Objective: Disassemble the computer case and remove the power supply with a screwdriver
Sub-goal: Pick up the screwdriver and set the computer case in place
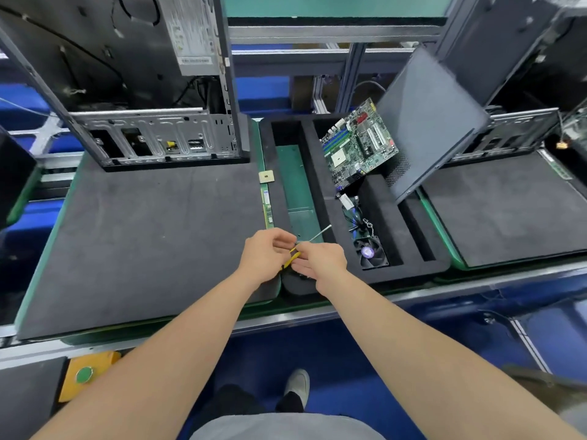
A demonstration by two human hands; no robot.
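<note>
A: Both of your grips are on the screwdriver. The left grip has its fingers curled over the yellow handle. The right grip pinches it near where the handle meets the shaft. The shaft points away from you over the foam tray.

B: So neither grip is open, though I can't tell which one carries the tool. I'd judge you are settling it before you go to the case. Settle it in one grip only, with the butt of the handle in your palm, so you can push along the shaft as you turn.

A: The computer case stands upright at the far left of the desk, well apart from your grips, with its open side toward you. The power supply is the silver box in its top, with cables hanging below it.

B: Its screws probably sit on a face I can't see from here, so turn the case until you look straight at them. Put your free grip on the frame, because the case stands tall and may rock when you press.

A: Seat the tip fully before you twist, or it may slip and chew the head. Support the supply when you loosen the last screw, and free the cables before you draw it out.
</note>
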